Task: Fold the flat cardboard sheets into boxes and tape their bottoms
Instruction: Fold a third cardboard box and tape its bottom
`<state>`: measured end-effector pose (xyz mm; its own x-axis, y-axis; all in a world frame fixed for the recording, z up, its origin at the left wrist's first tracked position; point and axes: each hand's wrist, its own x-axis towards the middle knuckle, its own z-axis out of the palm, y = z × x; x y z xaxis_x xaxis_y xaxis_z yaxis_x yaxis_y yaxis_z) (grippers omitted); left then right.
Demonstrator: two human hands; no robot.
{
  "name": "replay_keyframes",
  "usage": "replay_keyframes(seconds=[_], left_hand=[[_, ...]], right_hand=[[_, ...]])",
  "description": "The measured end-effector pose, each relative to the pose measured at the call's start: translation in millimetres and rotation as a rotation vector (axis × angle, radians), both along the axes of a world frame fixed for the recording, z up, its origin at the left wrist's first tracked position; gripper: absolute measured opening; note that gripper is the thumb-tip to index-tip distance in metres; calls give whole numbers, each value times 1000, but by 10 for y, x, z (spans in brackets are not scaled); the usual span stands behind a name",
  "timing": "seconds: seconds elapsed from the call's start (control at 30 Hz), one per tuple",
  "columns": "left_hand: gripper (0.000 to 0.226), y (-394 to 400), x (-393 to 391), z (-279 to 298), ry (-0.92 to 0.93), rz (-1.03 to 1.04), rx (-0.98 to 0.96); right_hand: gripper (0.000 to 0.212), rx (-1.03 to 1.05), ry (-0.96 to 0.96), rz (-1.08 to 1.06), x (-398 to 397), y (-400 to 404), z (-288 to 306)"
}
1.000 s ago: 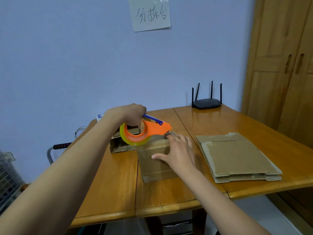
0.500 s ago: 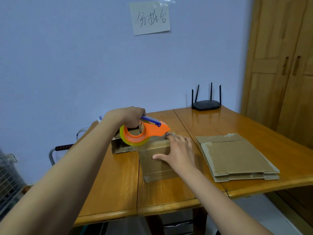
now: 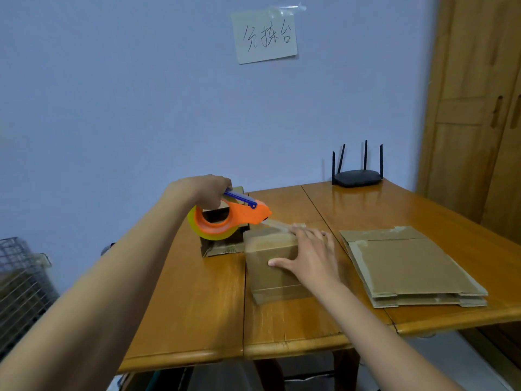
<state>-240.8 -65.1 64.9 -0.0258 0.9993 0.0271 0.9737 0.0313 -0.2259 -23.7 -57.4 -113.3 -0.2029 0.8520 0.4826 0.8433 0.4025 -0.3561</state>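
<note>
Wall note [image 3: 265, 35] reading 分拣台, orange tape dispenser [image 3: 239, 217]

A sheet of paper [image 3: 265, 35] is taped to the blue wall [image 3: 141, 94] above the counter's far edge, with clear tape across its top right corner. It carries 3 handwritten Chinese characters in dark ink, which read roughly as 分拣台. Some small dark print shows on a bottom flap of the open cardboard box [image 3: 222, 246] near the counter's far left corner, too small to read.
</note>
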Motion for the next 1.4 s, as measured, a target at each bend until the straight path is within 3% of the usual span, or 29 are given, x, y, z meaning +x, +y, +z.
replay_keyframes(seconds=[0.63,0.93,1.4], left_hand=[[40,-90,-312,-364,-184,-5,31],[31,-28,-91,18,-93,10,12],[39,-153,-361,-451,-109,-27,-9]], right_hand=[[93,-23,-42,28,15,-55,75],[96,-72,31,33,12,-90,147],[94,-40,10,40,17,-51,76]])
